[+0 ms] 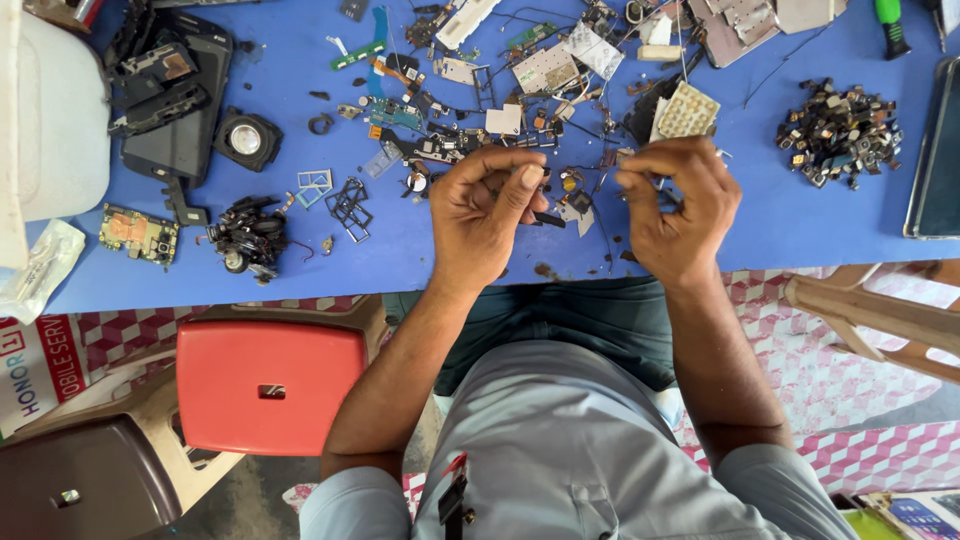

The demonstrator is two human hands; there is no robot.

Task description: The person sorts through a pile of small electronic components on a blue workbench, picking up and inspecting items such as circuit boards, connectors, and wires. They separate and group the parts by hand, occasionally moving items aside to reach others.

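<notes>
Two bare hands are working small phone parts over a blue table.

The left hand is curling its fingers inward, thumb pressing toward the forefinger; what it is pinching is too small to tell. The right hand is pinching a tiny metal piece between thumb and forefinger, just above the table's near edge. Between them one small black part is lying. One heap of dark metal scraps is sitting well apart to the right, and one red stool is standing below.
</notes>
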